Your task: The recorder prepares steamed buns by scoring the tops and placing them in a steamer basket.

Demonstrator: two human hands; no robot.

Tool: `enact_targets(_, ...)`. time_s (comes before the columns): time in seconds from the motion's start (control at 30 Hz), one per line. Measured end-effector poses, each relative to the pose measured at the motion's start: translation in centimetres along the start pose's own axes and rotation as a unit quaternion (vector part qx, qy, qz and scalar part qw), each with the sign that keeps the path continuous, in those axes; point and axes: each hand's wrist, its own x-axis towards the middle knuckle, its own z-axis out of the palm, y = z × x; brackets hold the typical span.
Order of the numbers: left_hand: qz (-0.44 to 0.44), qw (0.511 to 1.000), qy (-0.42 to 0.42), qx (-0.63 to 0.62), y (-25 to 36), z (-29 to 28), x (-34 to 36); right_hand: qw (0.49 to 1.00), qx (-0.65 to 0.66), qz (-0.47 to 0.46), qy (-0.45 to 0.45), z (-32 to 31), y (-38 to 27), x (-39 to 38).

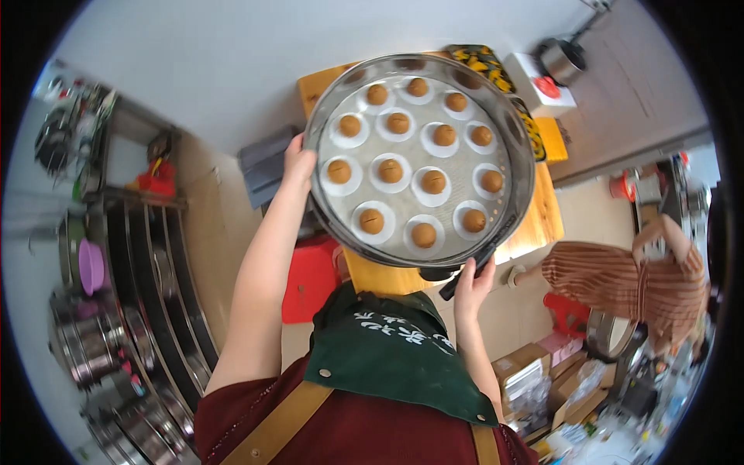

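Note:
My left hand (300, 163) grips the left side of a large round steel steamer tray (514, 194). My right hand (473, 279) is closed on a black handle (483, 256) at the tray's lower right. On the tray sit several brown round dough balls (390, 170), each on a white paper round (404, 180), some with a slit on top. The tray is over a wooden table (546, 225), and its lower edge hides part of the tabletop.
Dark trays of yellow pieces (477, 63) and a white box (535, 93) are behind. A red stool (304, 287) stands lower left, steel shelving (163, 263) at left. A person in striped clothing (620, 287) is at right, near boxes (562, 387).

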Motion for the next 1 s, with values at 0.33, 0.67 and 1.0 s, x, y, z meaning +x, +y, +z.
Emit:
enact_targets(0.33, -0.002, 0.999, 0.011, -0.05, -1.8, -1.5, 0.5, 0.993, -0.092, -0.015, -0.066, -2.0, 0.9, 3.5)
enact_targets(0.67, -0.028, 0.995, 0.048, -0.08, 0.1, -2.4, -3.6, 0.994, -0.055, 0.072, -0.058, -2.1, 1.2, 4.4)
enact_targets(1.0, 0.043, 0.993, 0.076, -0.079, -3.0, -4.3, -6.6, 0.994, -0.088, 0.02, -0.065, -2.3, 1.7, 6.9)
